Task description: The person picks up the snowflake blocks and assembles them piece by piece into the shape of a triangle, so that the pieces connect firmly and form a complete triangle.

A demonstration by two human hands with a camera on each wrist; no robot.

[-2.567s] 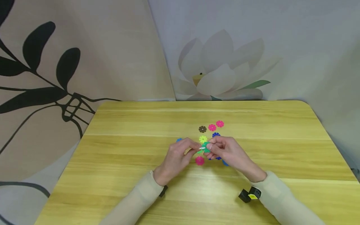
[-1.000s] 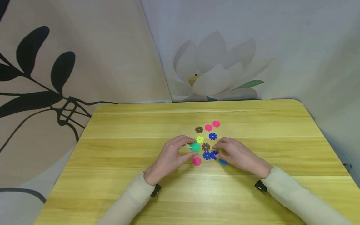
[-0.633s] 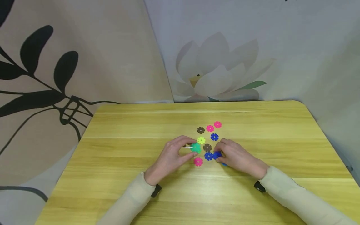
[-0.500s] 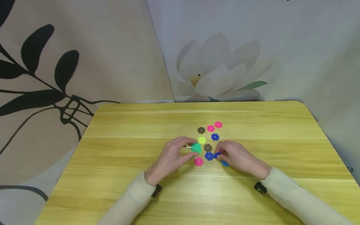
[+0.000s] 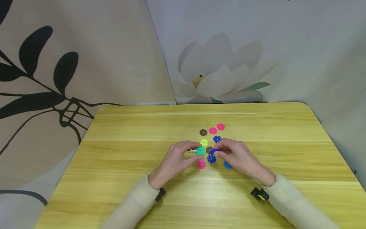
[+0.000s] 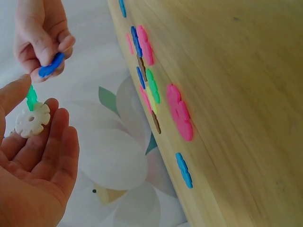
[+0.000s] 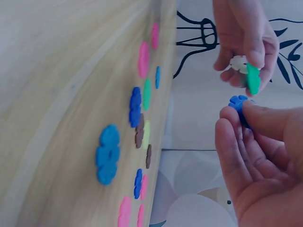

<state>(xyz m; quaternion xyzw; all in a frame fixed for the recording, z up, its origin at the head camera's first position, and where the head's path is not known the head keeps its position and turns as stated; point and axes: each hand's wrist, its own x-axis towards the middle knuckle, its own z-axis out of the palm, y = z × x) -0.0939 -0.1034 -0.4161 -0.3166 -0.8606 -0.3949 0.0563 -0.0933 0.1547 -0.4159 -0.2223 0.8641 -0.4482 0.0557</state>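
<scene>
In the head view my left hand (image 5: 175,160) holds a green snowflake disc (image 5: 200,150) between thumb and fingers. A white snowflake disc (image 6: 32,120) is joined to the green one at an angle, as the left wrist view shows. My right hand (image 5: 238,157) pinches a dark blue snowflake disc (image 7: 239,105) by its edge, above the table. The blue disc is close to the green one, with a small gap between them in both wrist views.
Loose discs lie on the wooden table (image 5: 128,171): dark blue (image 5: 211,158), pink (image 5: 201,164), yellow (image 5: 204,142), brown (image 5: 203,132) and light blue (image 5: 228,165) among them. A green disc (image 6: 153,86) lies flat in the left wrist view. A patterned backdrop (image 5: 228,57) stands behind the table.
My right hand has let go of the green disc, leaving it in my left hand. It has picked a dark blue disc off the table and brought it left and up beside the joined pair.
</scene>
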